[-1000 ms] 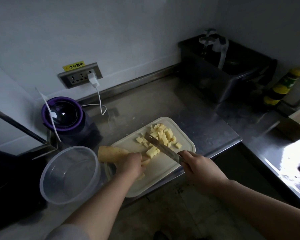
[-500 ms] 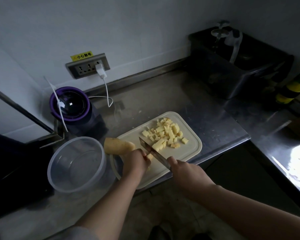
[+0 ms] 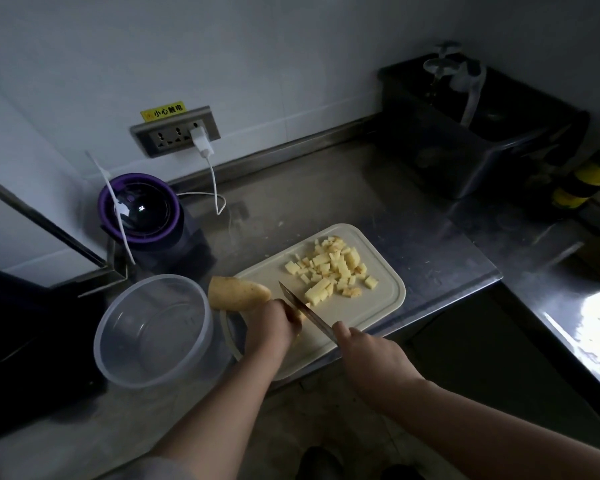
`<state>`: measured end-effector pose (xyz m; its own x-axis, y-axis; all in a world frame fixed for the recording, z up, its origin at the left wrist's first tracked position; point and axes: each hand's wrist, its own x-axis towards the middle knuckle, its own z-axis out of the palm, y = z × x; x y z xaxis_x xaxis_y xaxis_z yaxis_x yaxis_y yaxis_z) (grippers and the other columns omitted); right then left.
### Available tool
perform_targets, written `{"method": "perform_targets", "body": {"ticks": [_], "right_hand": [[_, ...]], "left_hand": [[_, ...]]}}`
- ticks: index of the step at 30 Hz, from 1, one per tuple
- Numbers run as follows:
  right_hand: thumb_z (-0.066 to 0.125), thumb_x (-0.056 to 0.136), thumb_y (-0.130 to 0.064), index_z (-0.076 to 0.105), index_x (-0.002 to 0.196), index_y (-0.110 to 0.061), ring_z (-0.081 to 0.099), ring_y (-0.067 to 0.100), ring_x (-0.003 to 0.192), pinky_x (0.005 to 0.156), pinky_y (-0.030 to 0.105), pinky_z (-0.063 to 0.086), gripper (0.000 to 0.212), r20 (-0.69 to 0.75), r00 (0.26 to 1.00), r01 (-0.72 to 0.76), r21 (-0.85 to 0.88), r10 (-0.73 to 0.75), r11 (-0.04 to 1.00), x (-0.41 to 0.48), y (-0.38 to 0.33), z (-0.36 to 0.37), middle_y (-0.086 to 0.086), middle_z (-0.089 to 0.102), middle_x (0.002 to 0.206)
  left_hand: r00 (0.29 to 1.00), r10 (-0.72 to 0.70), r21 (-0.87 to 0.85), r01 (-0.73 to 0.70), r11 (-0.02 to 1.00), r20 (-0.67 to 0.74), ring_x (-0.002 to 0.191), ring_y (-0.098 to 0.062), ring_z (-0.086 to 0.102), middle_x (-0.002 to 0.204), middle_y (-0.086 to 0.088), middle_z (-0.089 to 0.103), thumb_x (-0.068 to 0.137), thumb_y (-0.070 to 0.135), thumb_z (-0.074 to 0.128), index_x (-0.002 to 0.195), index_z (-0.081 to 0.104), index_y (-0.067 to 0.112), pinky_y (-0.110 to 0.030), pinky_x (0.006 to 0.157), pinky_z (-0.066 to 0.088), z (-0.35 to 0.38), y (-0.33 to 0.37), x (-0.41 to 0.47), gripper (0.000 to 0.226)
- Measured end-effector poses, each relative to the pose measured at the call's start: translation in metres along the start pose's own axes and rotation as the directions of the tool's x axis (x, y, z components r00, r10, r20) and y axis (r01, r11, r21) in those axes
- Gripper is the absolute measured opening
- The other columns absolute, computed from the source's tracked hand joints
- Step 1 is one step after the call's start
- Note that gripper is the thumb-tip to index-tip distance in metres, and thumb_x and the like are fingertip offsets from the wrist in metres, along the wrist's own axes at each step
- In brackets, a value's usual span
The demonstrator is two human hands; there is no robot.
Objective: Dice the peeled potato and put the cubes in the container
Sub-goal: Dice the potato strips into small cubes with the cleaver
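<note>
My left hand [image 3: 272,327] is curled over the near end of the peeled, pale yellow potato [image 3: 238,292], pinning it to the cream plastic cutting board [image 3: 371,306]. The uncut end pokes out past the board's left edge towards the clear round plastic container [image 3: 118,368]. My right hand [image 3: 368,355] is wrapped around the handle of the steel kitchen knife [image 3: 305,311]; the handle itself is hidden in my grip. The blade slants across the board, its flat right against my left knuckles.

To cut well here, I judge I should keep my left fingertips tucked under so the knuckles guide the blade. I should bring the edge straight down and creep the hand back evenly along the potato so the pieces match. The potato is round and probably slick, so a firm downward press matters more than speed.

The heap of yellow potato cubes [image 3: 333,268] sits on the far right half of the board, near the blade's tip but apart from it. The container stands just beside the board on the left and holds no cubes yet.

The board's near corner lies at the front edge of the stainless steel counter [image 3: 326,188], possibly over it, so I should avoid pushing towards myself. There is open steel behind the board. A purple-rimmed dark appliance [image 3: 139,209] stands behind the container.
</note>
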<state>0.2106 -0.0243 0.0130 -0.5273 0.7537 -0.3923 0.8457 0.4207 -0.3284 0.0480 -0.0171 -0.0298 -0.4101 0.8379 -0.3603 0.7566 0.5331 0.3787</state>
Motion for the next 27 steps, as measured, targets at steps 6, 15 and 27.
{"method": "perform_targets", "body": {"ticks": [6,15,27], "right_hand": [[0.048,0.100,-0.018,0.022,0.148,-0.021,0.065,0.013,0.088,0.075,0.027,0.057,0.054,0.055,0.998,-0.031,0.010,0.031,0.999,0.005,-0.003,0.008,0.002,0.060,0.112],[0.050,0.099,-0.019,0.030,0.140,-0.024,0.064,0.012,0.082,0.072,0.027,0.057,0.046,-0.004,0.999,0.031,-0.044,-0.032,0.999,0.006,0.013,-0.001,-0.001,0.061,0.108],[0.049,0.099,-0.015,0.024,0.147,-0.025,0.065,0.012,0.081,0.068,0.025,0.057,0.054,-0.099,0.991,-0.086,0.004,0.086,0.996,0.015,0.035,-0.036,-0.002,0.061,0.101]], "left_hand": [[1.000,0.004,-0.009,-0.005,1.000,-0.017,0.096,-0.015,0.062,0.104,0.000,0.064,0.092,0.020,0.059,0.107,0.061,0.016,-0.021,0.071,0.043,-0.001,0.000,0.000,0.015],[0.998,0.056,0.084,-0.054,0.995,-0.017,0.098,-0.016,0.062,0.106,-0.002,0.064,0.095,0.020,0.054,0.109,0.061,0.016,-0.025,0.079,0.049,0.002,-0.001,0.005,0.016],[0.998,0.049,-0.132,-0.054,0.990,-0.038,0.108,-0.022,0.062,0.115,-0.008,0.067,0.090,0.016,0.064,0.115,0.063,0.010,-0.029,0.088,0.048,-0.008,0.027,0.045,0.026]]}}
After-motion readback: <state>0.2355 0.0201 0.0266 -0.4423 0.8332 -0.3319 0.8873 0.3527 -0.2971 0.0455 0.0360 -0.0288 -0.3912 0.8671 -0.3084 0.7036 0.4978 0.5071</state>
